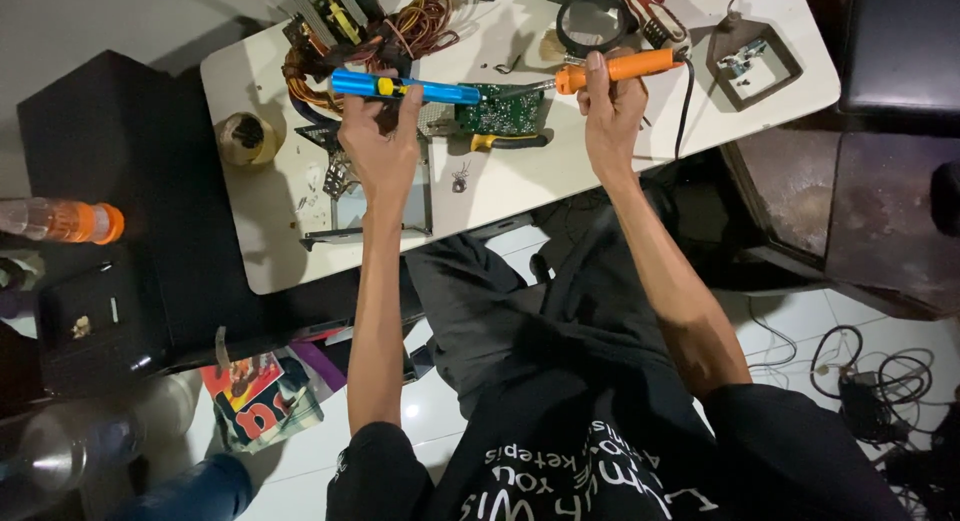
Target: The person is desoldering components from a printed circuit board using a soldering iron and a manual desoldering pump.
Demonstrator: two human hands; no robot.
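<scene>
- The green circuit board (503,109) lies flat on the far part of the white table (500,186), between my two hands and a little beyond them; its long axis runs left to right.
- My left hand (380,141) is wrapped around a blue desoldering pump (405,87), which lies nearly level. Its yellow button sits by my thumb, and its nozzle end points right and reaches the left edge of the board.
- My right hand (612,106) is closed on the orange handle of a soldering iron (615,69). The metal tip points left and comes in over the board's right end, so the two tools face each other across the board.
- Both tools look about equally near the board; I cannot tell whether either tip touches it.
- The iron's black cord (686,101) drops off to the right of my right hand.
- A yellow-handled tool (510,140) lies just on the near side of the board.
- A bundle of coloured wires (420,26) and an opened electronics chassis lie farther left, a magnifying glass (590,23) lies beyond the iron, and a small round tin (245,136) stands at the table's left edge.
</scene>
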